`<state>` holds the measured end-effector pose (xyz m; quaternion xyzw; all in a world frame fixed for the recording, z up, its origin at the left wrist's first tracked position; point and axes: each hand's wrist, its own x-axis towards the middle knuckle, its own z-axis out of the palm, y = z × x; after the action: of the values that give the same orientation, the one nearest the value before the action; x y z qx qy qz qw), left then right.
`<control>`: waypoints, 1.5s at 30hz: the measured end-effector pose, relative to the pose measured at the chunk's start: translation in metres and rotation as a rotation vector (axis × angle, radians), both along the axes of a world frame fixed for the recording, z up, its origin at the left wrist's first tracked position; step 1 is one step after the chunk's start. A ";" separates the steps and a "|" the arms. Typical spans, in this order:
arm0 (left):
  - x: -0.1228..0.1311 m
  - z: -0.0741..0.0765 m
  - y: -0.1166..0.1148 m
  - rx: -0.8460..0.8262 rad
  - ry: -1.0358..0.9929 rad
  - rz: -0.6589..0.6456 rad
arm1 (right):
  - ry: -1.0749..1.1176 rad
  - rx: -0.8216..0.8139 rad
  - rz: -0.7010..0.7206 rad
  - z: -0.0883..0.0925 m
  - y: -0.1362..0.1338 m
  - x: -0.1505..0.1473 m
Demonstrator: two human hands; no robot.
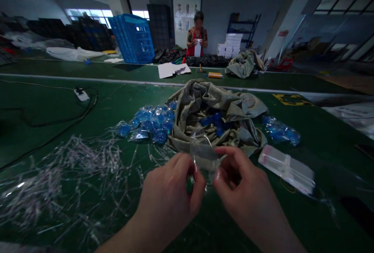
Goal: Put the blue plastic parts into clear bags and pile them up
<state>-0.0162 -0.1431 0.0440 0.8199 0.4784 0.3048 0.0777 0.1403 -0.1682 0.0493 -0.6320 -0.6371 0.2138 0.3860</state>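
Note:
Between my two hands is a small clear plastic bag point(204, 153), pinched from both sides. My left hand point(172, 190) grips its left edge between thumb and fingers. On the other edge my right hand point(242, 183) has thumb and forefinger closed. Just beyond lies an olive-grey cloth sack point(189, 109), its mouth rolled open, with blue pieces point(216, 121) inside. Blue pieces in clear wrappers point(154, 120) are heaped left of the sack, and more wrapped blue pieces point(282, 130) lie to its right. A banded stack of clear bags point(288, 169) rests beside my right hand.
Thin clear plastic strips point(87, 163) litter the green table's left side. A power strip point(82, 94) with black cables lies farther left. Across the table, a person point(197, 37) holds a white box. A blue crate point(133, 39) and another cloth bundle point(244, 64) stand on the far table.

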 end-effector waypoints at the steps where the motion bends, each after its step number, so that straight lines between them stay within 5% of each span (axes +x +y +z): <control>1: 0.000 -0.001 0.003 0.002 0.025 0.027 | -0.012 0.004 0.001 -0.002 0.000 0.000; 4: 0.003 -0.012 0.023 -0.046 0.117 0.150 | -0.014 -0.032 0.121 -0.015 0.016 0.007; 7: 0.007 -0.026 0.052 -0.115 0.230 0.296 | 0.018 -0.140 0.370 -0.039 0.062 0.027; 8: 0.009 -0.031 0.061 -0.137 0.258 0.330 | -0.010 -0.130 0.330 -0.049 0.082 0.036; 11: 0.011 -0.042 0.085 -0.225 0.299 0.390 | -0.366 -0.130 -0.140 -0.077 0.141 0.064; 15: 0.013 -0.054 0.103 -0.278 0.271 0.374 | -0.414 -0.173 -0.233 -0.100 0.179 0.086; 22: 0.024 -0.073 0.117 -0.292 0.236 0.329 | -0.198 -0.043 -0.285 -0.108 0.173 0.093; 29: 0.048 -0.075 0.120 -0.288 0.285 0.270 | 0.422 -0.036 -0.099 -0.114 0.125 0.051; 34: 0.060 -0.077 0.121 -0.331 0.278 0.182 | 1.087 -0.185 0.036 -0.110 0.097 0.035; 40: 0.060 -0.081 0.123 -0.345 0.192 0.121 | 1.103 -0.164 -0.017 -0.125 0.098 0.040; 45: 0.055 -0.078 0.124 -0.371 0.080 0.074 | 0.700 -0.057 -0.004 -0.136 0.094 0.042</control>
<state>0.0391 -0.0196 -0.0343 0.7847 0.5590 0.1814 0.1971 0.1826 -0.0742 -0.0864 -0.5323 -0.4586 0.4345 0.5636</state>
